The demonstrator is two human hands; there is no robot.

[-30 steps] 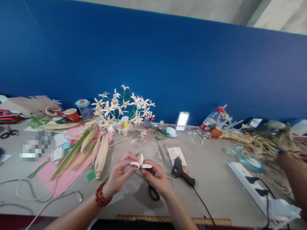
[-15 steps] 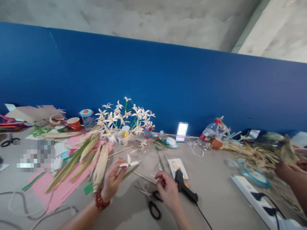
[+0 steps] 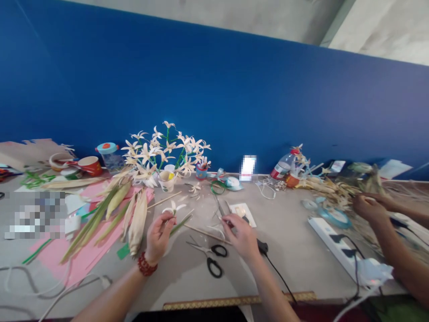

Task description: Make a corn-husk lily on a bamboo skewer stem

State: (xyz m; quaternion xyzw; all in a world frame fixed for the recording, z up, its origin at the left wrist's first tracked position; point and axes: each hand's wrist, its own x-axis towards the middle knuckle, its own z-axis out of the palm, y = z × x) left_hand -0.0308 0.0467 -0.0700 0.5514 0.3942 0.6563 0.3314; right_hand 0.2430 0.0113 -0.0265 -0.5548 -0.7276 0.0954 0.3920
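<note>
White flower (image 3: 174, 210), one petal (image 3: 173, 205) up, widest sideways, left hand (image 3: 158, 237) pinching it, right hand (image 3: 240, 235) curled, hold unclear

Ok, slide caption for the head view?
Left hand holds a white flower, right hand near the glue gun, scissors between.

On my feed, a blue partition (image 3: 214, 89) spans the back, with bare concrete (image 3: 234, 15) above it. Against its foot I see a clear jar with a blue lid (image 3: 107, 154), a red cup (image 3: 91, 166) to its left, and, well to the right, a red-capped plastic bottle (image 3: 282, 167). Nearer me, a white power strip (image 3: 321, 231) lies slantwise on the table (image 3: 295, 259), plugs seated in it.
</note>
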